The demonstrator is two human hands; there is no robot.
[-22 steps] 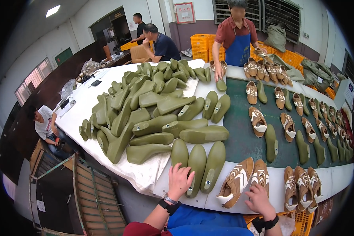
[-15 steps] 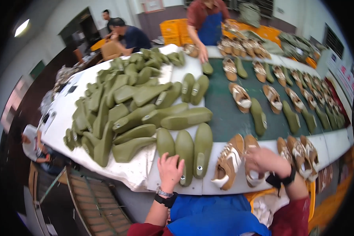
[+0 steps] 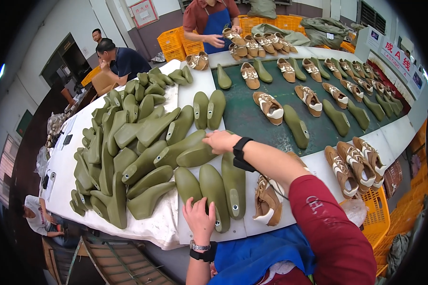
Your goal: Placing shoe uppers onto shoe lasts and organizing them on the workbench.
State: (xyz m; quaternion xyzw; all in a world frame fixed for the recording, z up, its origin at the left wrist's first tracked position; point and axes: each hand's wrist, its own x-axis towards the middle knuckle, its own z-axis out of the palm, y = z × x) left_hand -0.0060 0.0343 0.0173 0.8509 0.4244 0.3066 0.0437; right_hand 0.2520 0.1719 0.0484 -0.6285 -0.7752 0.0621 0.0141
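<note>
Green shoe lasts (image 3: 140, 128) lie heaped on the white table, with several set side by side near me. My left hand (image 3: 199, 221), fingers spread, rests on the near end of an upright-pointing shoe last (image 3: 213, 183) and the one beside it. My right hand (image 3: 221, 141) reaches across, its fingers closed round the right end of a shoe last (image 3: 195, 156) lying crosswise; part of its grip is hidden. Under my right arm stands a brown-and-white sneaker (image 3: 267, 202); a second one is mostly covered by the arm.
Rows of sneakers and lasts stand on the green conveyor belt (image 3: 271, 133). More sneakers (image 3: 354, 166) stand at the right edge above an orange crate (image 3: 373, 213). Across the table a co-worker in a blue apron (image 3: 216, 28) handles sneakers. Another person (image 3: 114, 59) sits at the far left.
My right hand has left the near sneaker and moved left and forward onto the crosswise last. The left hand stays on the near lasts. The co-worker's hand has moved from the belt to the sneakers.
</note>
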